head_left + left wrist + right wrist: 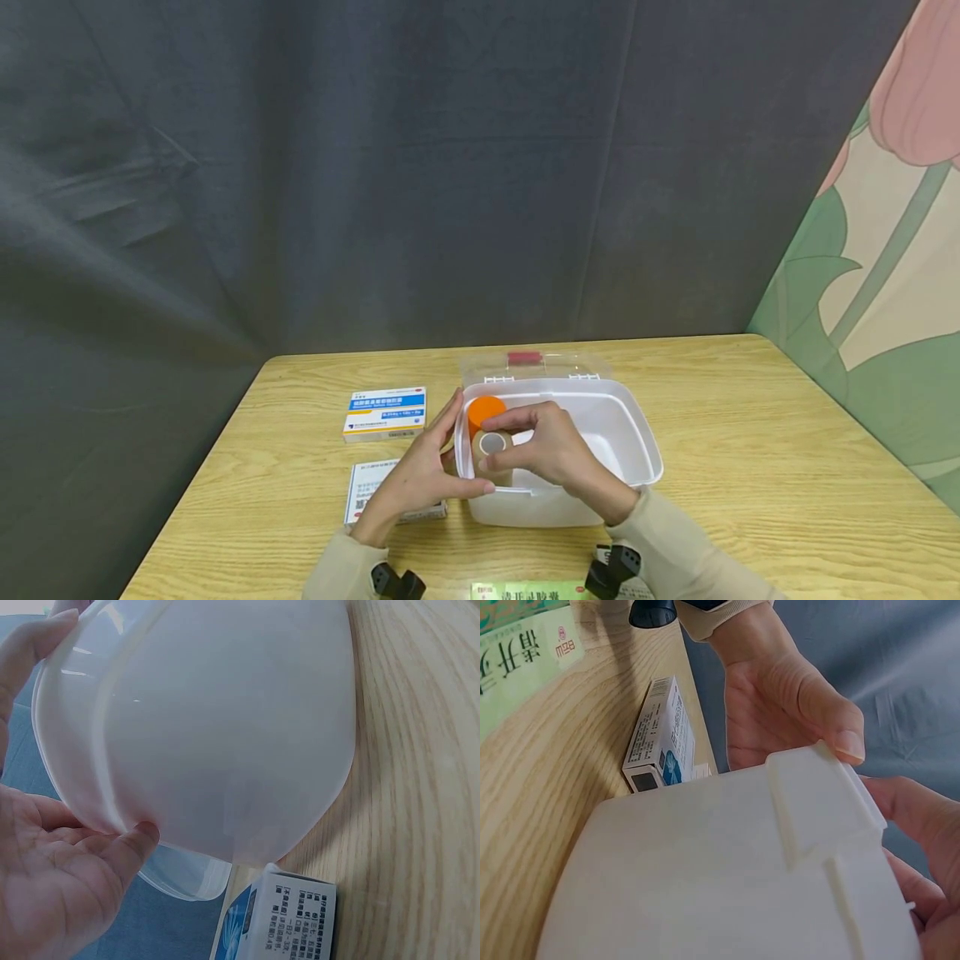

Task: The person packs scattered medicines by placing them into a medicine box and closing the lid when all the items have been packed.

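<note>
A white plastic box (555, 507) stands uncovered on the table. My left hand (423, 467) holds its left end, with the thumb on the front rim and the other fingers along the left wall. In the left wrist view the fingertips (142, 834) touch the outer wall below the rim. Inside the box, my right hand (551, 446) pinches the top of a tan cylinder (501, 477) with a pale ring and a grey centre. Whether this is a bottle or a roll cannot be told. Right behind it, an orange round lid (483, 408) shows in the same left end.
A blue-and-white medicine carton (385, 413) lies left of the box, and another white carton (370, 482) lies partly under my left forearm. A green carton (528, 591) is at the front edge. The clear lid (555, 364) with a red latch extends behind the box.
</note>
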